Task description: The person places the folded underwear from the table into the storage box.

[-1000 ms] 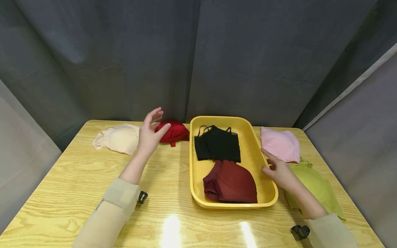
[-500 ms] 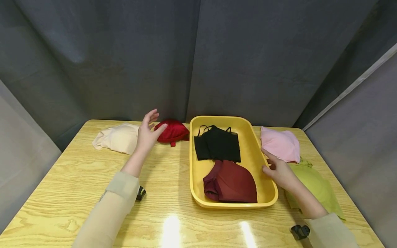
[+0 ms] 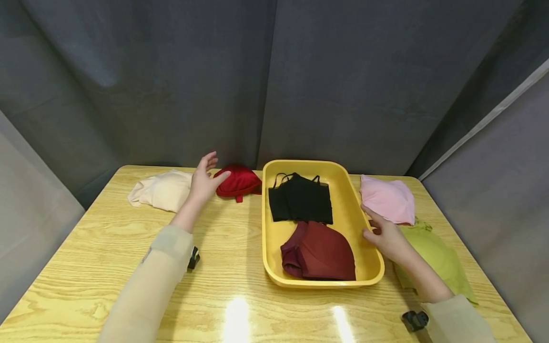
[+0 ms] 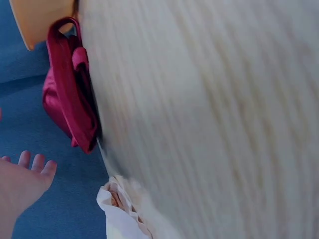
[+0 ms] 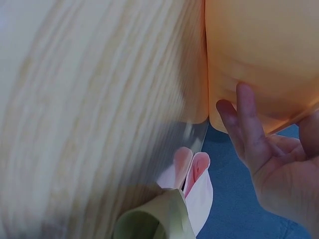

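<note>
My left hand (image 3: 202, 183) hovers with fingers spread and nothing in them, between a cream folded bra (image 3: 160, 191) and a shiny red bra (image 3: 238, 181) at the table's back. The left wrist view shows that hand (image 4: 25, 184) beside the red bra (image 4: 67, 94). With fingers along the outer wall and thumb over the rim, my right hand (image 3: 388, 240) grips the right side of a yellow plastic tub (image 3: 349, 259). A black strappy bra (image 3: 302, 200) lies in the tub, and a maroon bra (image 3: 323, 252) in front of it.
Right of the tub lie a pink bra (image 3: 388, 200) and a yellow-green bra (image 3: 442, 259), the latter partly under my right forearm. The wooden table (image 3: 98, 267) ends at a grey curtain (image 3: 193, 85) behind, with more fabric panels at both sides.
My left hand has drifted slightly left and back towards me, away from the red bra. The right hand, tub and garments have stayed put.
</note>
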### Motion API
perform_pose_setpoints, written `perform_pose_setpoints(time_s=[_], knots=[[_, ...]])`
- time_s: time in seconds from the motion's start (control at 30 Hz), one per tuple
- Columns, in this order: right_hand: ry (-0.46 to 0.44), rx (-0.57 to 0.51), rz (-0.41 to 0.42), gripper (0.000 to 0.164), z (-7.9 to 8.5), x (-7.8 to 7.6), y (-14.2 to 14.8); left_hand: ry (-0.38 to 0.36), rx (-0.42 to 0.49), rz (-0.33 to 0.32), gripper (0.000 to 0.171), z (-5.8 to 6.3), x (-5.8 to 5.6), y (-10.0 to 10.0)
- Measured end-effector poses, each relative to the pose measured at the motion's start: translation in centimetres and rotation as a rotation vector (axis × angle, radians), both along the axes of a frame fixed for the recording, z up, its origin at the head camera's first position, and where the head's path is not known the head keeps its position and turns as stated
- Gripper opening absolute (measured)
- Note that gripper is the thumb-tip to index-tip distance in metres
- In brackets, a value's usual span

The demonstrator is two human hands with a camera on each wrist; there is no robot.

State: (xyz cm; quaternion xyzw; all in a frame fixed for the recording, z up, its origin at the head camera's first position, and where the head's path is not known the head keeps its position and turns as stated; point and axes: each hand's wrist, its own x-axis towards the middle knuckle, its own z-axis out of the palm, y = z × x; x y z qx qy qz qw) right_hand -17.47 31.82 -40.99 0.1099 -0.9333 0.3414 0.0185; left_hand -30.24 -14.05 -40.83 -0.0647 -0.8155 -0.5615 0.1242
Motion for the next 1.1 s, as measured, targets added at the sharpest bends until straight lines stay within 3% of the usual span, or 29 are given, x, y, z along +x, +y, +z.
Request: perform_pose_setpoints(time_s=[0.2,0.43,1.1], knots=[[-0.009,-0.001,0.002,0.061,0.0,0.1,0.0,-0.08,-0.096,-0.019,0.073,-1.0,-0.9,-0.2],[0.004,-0.006,0.004,0.06,-0.1,0.2,0.1,-0.114,-0.186,-0.034,0.077,-2.4,-2.0,-0.4],[0.006,-0.02,0.012,0.061,-0.2,0.0,0.1,-0.235,-0.255,-0.079,0.085,-3.4,-3.7,-1.1]])
